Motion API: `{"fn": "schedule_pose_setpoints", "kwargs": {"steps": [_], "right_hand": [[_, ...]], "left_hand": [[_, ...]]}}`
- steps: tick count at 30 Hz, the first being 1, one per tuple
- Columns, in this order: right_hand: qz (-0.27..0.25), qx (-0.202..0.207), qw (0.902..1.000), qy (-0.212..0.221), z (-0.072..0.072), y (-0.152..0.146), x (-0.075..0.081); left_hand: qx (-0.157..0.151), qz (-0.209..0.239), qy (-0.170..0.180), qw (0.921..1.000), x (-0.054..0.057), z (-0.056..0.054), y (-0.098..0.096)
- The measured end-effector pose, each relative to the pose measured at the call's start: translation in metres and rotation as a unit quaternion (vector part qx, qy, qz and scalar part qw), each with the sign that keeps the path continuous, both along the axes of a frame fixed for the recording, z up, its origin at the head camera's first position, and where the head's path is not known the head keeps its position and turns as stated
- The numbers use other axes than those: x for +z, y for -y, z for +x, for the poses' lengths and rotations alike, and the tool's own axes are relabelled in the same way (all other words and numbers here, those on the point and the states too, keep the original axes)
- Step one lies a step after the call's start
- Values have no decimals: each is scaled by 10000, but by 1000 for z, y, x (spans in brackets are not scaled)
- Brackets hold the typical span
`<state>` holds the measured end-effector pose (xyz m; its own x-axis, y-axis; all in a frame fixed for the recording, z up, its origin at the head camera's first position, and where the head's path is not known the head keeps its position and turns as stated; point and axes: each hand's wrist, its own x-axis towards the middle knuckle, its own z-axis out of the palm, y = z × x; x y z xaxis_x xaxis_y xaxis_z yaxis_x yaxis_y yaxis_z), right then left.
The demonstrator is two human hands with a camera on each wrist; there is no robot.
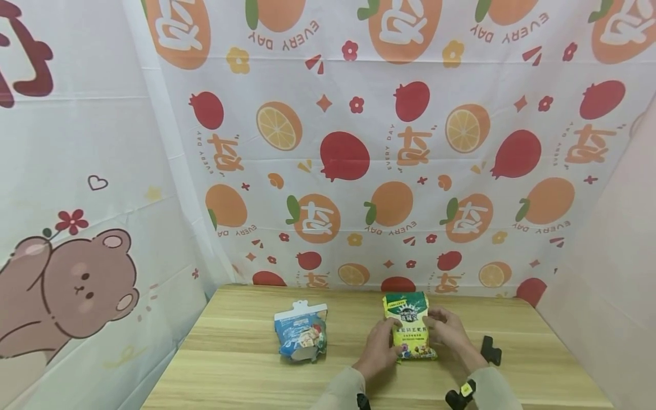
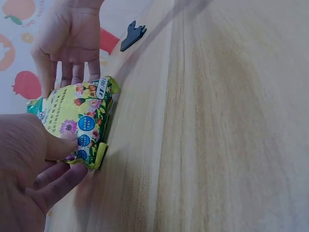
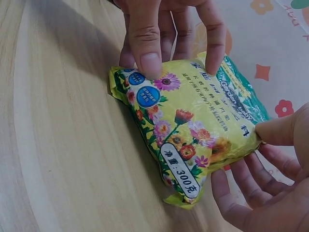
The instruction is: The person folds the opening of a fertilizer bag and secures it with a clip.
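Note:
A yellow and green bag of garden fertilizer [image 1: 408,326], printed with flowers, is between both hands over the wooden table. My left hand [image 1: 379,350] grips its left side, the thumb lying on the printed front and the fingers curled beneath the edge. On the opposite side my right hand [image 1: 451,333] holds the bag with its thumb at the front edge and fingers behind. In the right wrist view the bag's [image 3: 188,125] 300-gram label faces up, and its lower end lies close over the tabletop.
A blue bag [image 1: 302,339] closed with a white clip [image 1: 301,309] stands on the table's left part. A black clip-like object [image 1: 491,350] lies right of the right hand. Printed cloth walls [image 1: 307,188] border the wooden table [image 1: 230,353] at the back and sides.

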<state>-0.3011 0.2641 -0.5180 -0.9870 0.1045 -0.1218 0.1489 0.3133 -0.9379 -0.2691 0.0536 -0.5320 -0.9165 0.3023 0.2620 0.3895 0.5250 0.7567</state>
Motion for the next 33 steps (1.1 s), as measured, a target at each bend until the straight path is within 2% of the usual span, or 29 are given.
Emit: {"fn": "schedule_pose_setpoints", "kwargs": {"steps": [6,11,15,26,33], "right_hand": [[-176,70,9998,-54,0,1,1],[-390,72,9992,-73,0,1,1],[-354,85,9993,-112,0,2,1],[-502,209,9983,-199,2,1,5],[-739,52,9969,-270,4,3,7]], "left_hand": [[120,-176,-135,9997,0,0,-1],[225,-270,-487,9982,-1,1,-2],[309,-386,-710,9962,-1,3,-2],[337,-405,-923,9943,-4,2,-1],[346,-582,-1435,9873,-7,1,-1]]}}
